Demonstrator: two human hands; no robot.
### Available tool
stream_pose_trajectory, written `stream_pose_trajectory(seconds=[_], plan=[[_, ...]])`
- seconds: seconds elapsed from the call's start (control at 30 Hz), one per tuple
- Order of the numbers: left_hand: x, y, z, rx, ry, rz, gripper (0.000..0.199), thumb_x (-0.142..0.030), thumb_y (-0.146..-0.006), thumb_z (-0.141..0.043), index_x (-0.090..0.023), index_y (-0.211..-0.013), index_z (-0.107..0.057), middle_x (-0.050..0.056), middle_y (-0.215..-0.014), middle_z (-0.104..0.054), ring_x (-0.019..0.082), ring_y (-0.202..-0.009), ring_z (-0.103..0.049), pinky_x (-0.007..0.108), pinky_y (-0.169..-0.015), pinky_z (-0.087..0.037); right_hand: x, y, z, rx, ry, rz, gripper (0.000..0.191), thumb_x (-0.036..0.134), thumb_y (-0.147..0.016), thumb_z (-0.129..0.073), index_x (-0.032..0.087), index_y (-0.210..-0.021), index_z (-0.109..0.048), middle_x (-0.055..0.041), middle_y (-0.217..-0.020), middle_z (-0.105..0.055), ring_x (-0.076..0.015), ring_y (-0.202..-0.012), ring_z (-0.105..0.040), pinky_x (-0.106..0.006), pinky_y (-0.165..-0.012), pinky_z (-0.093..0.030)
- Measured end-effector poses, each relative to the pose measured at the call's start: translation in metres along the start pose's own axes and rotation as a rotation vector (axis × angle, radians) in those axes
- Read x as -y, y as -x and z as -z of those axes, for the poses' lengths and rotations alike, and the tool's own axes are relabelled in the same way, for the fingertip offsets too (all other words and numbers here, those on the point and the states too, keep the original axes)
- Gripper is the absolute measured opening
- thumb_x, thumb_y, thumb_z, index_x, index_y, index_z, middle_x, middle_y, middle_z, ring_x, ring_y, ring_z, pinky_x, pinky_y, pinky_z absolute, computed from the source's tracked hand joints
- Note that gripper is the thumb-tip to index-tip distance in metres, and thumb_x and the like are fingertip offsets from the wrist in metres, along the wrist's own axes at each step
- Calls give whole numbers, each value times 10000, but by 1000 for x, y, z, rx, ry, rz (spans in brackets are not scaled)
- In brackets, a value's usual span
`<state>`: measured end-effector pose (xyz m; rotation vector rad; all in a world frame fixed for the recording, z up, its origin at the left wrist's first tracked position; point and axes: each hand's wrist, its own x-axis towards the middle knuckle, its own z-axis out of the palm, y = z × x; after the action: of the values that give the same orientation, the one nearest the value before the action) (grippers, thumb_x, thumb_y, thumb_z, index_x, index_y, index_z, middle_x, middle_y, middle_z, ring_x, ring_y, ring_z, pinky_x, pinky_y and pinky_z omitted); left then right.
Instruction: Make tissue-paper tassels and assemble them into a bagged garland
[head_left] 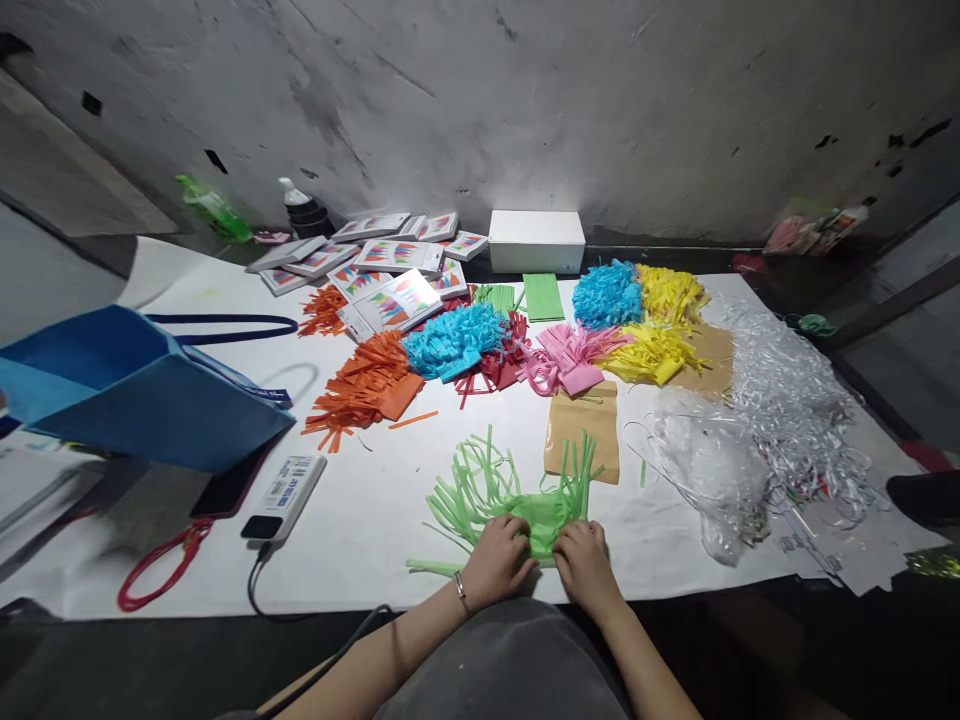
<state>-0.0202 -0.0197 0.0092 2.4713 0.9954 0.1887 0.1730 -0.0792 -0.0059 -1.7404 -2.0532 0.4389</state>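
Green fringed tissue paper [545, 515] lies at the front edge of the table, its cut strips fanning away from me to the left and right. My left hand [496, 558], with a bracelet on the wrist, curls its fingers onto the near left side of the uncut band. On the opposite side, my right hand [585, 560] grips the same band with bent fingers. The fingertips are partly hidden by the hands. Just beyond the strips is a brown paper envelope [581, 430].
Orange [367, 385], blue [457, 340], pink [574, 355] and yellow fringe bundles [660, 352] lie farther back. Behind them are several flat printed boxes [397, 258] and a white box [536, 240]. A blue bag [157, 400] and power bank [283, 498] sit left; clear plastic [705, 470] lies right.
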Motion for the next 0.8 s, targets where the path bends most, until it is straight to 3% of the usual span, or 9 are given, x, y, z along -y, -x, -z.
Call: stream_pose_trajectory(seconds=[0.17, 0.27, 0.4, 0.6, 0.7, 0.8], plan=[[-1, -2, 0, 15, -40, 0, 67, -224, -855, -544, -188, -855, -601, 64, -1010, -615, 242, -948, -520, 413, -851, -389, 2, -1, -13, -56, 36, 108, 262, 97, -861, -495, 216, -1060, -618, -83, -1178, -633, -240, -1191, -494, -472, -1076, -251], [2, 0, 0, 19, -14, -58, 90, -175, -853, -546, -194, -929, -589, 61, -1072, -623, 232, -1001, -522, 404, -901, -362, -2, -5, -21, -86, 11, 212, 301, 84, -888, -451, 222, -1101, -612, -54, -1141, -667, -205, -1177, -529, -450, -1102, -272], [8, 2, -1, 16, 36, -89, 153, -150, -891, -515, -203, -1022, -572, 53, -1122, -637, 205, -1049, -533, 391, -962, -330, -6, -6, -21, -92, -6, 189, 239, 114, -895, -464, 218, -1041, -623, -36, -1045, -695, -189, -1097, -575, -436, -1089, -319], [10, -5, -1, 90, 108, 171, 177, -153, -893, -487, -201, -1007, -614, 50, -941, -675, 204, -919, -582, 333, -875, -390, 1, -8, -12, -28, 74, 96, 204, 116, -818, -570, 244, -961, -638, -16, -1028, -682, -195, -1076, -551, -410, -1064, -321], [12, -12, 2, 79, 110, 293, 198, -194, -920, -430, -194, -962, -623, 57, -903, -688, 202, -854, -607, 299, -777, -414, 2, -16, -10, -66, 104, -17, 101, 183, -863, -561, 239, -840, -641, -25, -919, -675, -220, -983, -557, -422, -945, -372], [16, -20, 6, 71, 110, 424, 226, -228, -929, -408, -182, -900, -627, 65, -845, -698, 197, -788, -630, 271, -680, -405, 0, -26, -11, -98, 142, -111, 198, 257, -902, -530, 232, -733, -631, -37, -804, -650, -231, -862, -559, -414, -832, -380]])
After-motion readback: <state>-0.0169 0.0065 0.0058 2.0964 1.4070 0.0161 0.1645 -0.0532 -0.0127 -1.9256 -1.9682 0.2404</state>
